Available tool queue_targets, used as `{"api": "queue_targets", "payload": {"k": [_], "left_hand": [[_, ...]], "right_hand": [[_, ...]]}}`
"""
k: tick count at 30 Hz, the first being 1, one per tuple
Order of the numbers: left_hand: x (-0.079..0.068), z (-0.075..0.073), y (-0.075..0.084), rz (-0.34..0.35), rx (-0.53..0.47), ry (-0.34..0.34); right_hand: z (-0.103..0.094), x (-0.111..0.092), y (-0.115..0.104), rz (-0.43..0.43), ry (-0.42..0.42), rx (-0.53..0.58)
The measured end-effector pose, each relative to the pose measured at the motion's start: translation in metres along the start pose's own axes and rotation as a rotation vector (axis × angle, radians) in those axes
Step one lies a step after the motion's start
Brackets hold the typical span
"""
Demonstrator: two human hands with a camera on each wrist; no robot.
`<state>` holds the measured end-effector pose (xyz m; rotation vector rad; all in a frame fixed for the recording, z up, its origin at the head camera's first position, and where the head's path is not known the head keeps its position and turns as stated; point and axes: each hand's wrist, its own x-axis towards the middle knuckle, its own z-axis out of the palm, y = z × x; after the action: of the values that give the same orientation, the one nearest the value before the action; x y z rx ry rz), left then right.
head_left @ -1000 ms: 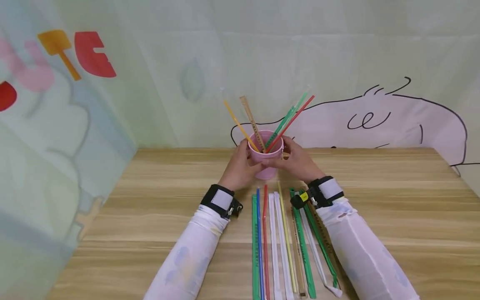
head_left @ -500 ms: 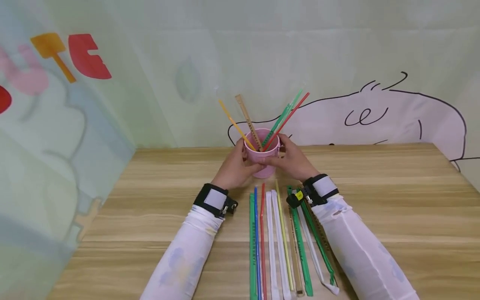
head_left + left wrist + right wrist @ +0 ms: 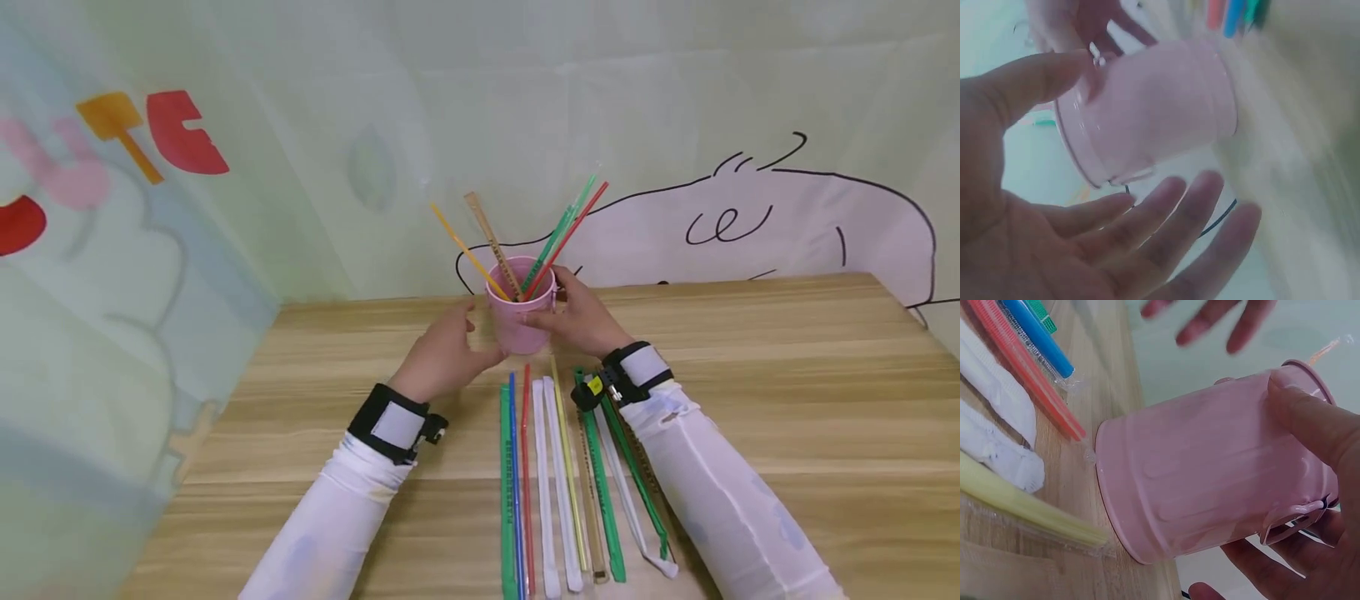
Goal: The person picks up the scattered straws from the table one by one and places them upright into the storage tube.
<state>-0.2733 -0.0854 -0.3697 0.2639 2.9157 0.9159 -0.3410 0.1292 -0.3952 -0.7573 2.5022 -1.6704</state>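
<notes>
A small pink bucket [image 3: 517, 332] stands upright toward the back of the wooden table. Several straws lean out of it: an orange one [image 3: 461, 242], a brown-wrapped one [image 3: 486, 229], green ones [image 3: 558, 233] and a red one [image 3: 581, 221]. My right hand [image 3: 588, 318] grips the bucket's right side, thumb across the front near the rim and fingers behind, by the handle joint [image 3: 1294, 522]. Just left of the bucket, my left hand [image 3: 442, 354] is spread and holds nothing. In the left wrist view its fingers [image 3: 1172, 212] are apart from the bucket wall.
In front of the bucket a row of straws lies lengthwise on the table [image 3: 300, 467]: green [image 3: 506, 483], blue [image 3: 516, 475], red [image 3: 527, 467], white [image 3: 550, 500], yellow [image 3: 568, 467] and more under my right forearm. A printed cloth [image 3: 637, 100] hangs behind the table.
My left hand has let go of the bucket and moved left, its fingers opening. The right hand still grips the bucket, which stays at about the same place with its straws.
</notes>
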Motion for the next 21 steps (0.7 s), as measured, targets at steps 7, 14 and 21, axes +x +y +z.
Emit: {"api": "queue_targets", "payload": {"k": [7, 14, 21], "left_hand": [[-0.043, 0.009, 0.002, -0.019, 0.100, -0.135], [-0.073, 0.031, 0.000, 0.066, 0.101, -0.189], [-0.081, 0.048, -0.001, 0.106, 0.125, -0.176]], "right_hand": [[0.002, 0.005, 0.013, 0.034, 0.005, -0.020], [0.001, 0.005, 0.011, 0.028, 0.003, -0.033], [0.001, 0.003, 0.009, 0.032, 0.016, -0.017]]}}
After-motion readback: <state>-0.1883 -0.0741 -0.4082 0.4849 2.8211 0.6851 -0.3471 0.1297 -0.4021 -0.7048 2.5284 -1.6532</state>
